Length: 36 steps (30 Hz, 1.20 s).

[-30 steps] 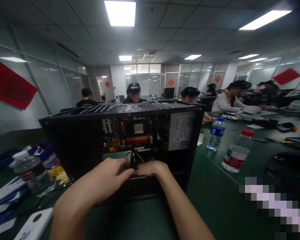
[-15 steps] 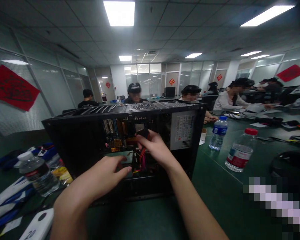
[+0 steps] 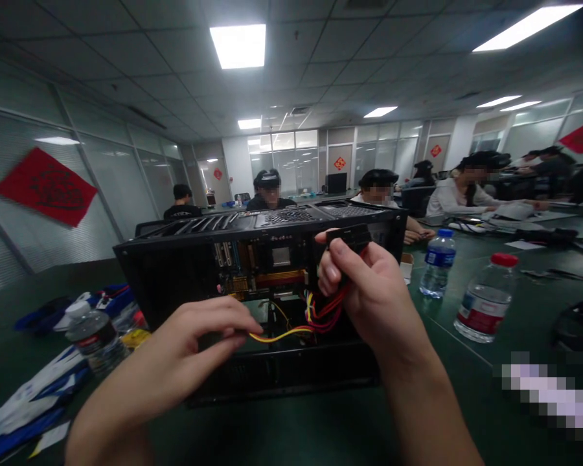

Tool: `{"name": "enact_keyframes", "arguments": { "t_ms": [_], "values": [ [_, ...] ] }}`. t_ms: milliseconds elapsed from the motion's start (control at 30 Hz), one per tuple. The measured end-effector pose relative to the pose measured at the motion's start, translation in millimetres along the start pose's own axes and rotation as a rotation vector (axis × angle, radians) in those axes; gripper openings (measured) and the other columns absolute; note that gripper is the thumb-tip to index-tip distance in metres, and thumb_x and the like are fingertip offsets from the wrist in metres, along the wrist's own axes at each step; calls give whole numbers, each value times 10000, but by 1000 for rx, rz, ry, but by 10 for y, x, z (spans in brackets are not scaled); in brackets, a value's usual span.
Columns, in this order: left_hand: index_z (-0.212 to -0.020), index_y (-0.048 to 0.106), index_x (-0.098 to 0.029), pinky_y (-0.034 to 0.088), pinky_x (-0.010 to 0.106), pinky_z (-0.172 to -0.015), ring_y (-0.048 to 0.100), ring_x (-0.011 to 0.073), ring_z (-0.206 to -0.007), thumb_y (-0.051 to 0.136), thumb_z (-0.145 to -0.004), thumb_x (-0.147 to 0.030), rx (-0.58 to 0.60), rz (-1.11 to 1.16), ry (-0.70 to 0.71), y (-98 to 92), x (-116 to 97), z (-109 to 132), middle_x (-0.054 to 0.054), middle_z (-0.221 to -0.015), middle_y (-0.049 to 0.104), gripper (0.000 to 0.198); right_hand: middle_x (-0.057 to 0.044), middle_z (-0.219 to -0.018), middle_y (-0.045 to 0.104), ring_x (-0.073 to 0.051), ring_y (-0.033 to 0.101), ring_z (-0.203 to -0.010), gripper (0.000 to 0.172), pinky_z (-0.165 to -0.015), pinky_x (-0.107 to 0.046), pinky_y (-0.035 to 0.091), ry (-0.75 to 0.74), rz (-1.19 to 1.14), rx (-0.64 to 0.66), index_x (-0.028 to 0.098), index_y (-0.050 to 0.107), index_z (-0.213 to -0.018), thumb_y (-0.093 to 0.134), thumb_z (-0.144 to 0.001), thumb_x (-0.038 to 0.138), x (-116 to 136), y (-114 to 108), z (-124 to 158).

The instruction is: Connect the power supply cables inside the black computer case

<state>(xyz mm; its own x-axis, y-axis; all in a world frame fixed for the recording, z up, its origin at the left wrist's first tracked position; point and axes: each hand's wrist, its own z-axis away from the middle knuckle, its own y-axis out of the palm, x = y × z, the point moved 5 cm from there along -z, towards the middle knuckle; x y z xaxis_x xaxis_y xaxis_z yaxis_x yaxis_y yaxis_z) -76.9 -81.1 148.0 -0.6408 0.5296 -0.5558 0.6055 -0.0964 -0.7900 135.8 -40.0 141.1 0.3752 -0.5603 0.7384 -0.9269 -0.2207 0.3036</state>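
An open black computer case (image 3: 175, 265) lies on its side on the green table (image 3: 418, 362), its motherboard (image 3: 267, 268) facing me. My right hand (image 3: 369, 291) is closed around a black connector (image 3: 352, 238), raised in front of the case's right end. Red and yellow wires (image 3: 320, 310) hang from that connector down into the case. My left hand (image 3: 194, 343) pinches a yellow and red cable (image 3: 276, 335) at the case's lower opening.
Two water bottles (image 3: 486, 299) stand on the table to the right, a third bottle (image 3: 94, 336) to the left beside blue and white packaging (image 3: 34, 395). Several people sit at the tables behind the case. A blurred patch covers the lower right.
My right hand has lifted from the bottom of the case up and to the right, drawing the connector and its wires out. My left hand now pinches a cable.
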Motion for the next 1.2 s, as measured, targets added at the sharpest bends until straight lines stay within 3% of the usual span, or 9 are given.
{"name": "enact_keyframes", "arguments": {
  "t_ms": [133,233,367,500,600,767,933,1200],
  "values": [
    [-888,789,-245,549,253,-732,683,215,-831,694,-792,-319,-260,104,22,-138,-71,50,54,-916,753,154,23,-653,546,-119,518,-571,303,-516,-233,448,17,65,28,207,654,-1012,661,-859,469,106,-46,52],
    [-864,767,-226,557,238,-662,684,188,-739,779,-719,-287,-422,300,55,-122,-105,48,43,-826,749,158,-5,-672,589,-140,568,-594,377,-540,-250,490,36,97,92,196,659,-1036,597,-888,537,170,-9,109],
    [-866,711,-207,549,218,-534,651,142,-588,816,-687,-382,-392,841,241,73,-196,-90,17,-692,718,271,-45,-746,650,-171,633,-632,456,-570,-278,537,101,117,196,200,636,-1116,503,-921,590,224,79,195],
    [-880,724,-177,564,191,-552,660,107,-564,835,-684,-311,-252,1081,129,291,-231,-264,35,-782,755,262,-36,-740,664,-177,655,-650,371,-573,-266,545,80,179,143,243,606,-1103,508,-933,558,305,64,242],
    [-913,742,-169,585,194,-645,702,123,-680,813,-716,-241,-260,1095,61,324,-209,-309,56,-879,771,222,-41,-772,678,-186,670,-687,294,-596,-265,555,51,263,93,250,609,-1050,544,-930,511,335,26,250],
    [-1019,739,-172,589,217,-742,721,158,-829,773,-765,-234,-342,1016,-15,292,-95,-313,75,-968,770,264,-42,-838,695,-197,677,-740,217,-590,-254,548,-26,399,158,245,668,-1011,607,-910,427,340,99,243],
    [-1049,738,-188,571,195,-734,712,135,-782,780,-758,-249,-356,930,-47,310,-62,-314,50,-932,771,300,-41,-885,713,-194,669,-775,169,-626,-255,550,-86,484,177,230,721,-957,630,-896,359,342,185,228],
    [-1083,730,-188,566,184,-717,707,131,-767,769,-769,-294,-367,871,-39,383,-150,-346,43,-919,768,333,-25,-795,707,-161,646,-660,207,-553,-245,523,-89,450,58,218,737,-961,722,-821,370,299,82,182]
  ]
}}
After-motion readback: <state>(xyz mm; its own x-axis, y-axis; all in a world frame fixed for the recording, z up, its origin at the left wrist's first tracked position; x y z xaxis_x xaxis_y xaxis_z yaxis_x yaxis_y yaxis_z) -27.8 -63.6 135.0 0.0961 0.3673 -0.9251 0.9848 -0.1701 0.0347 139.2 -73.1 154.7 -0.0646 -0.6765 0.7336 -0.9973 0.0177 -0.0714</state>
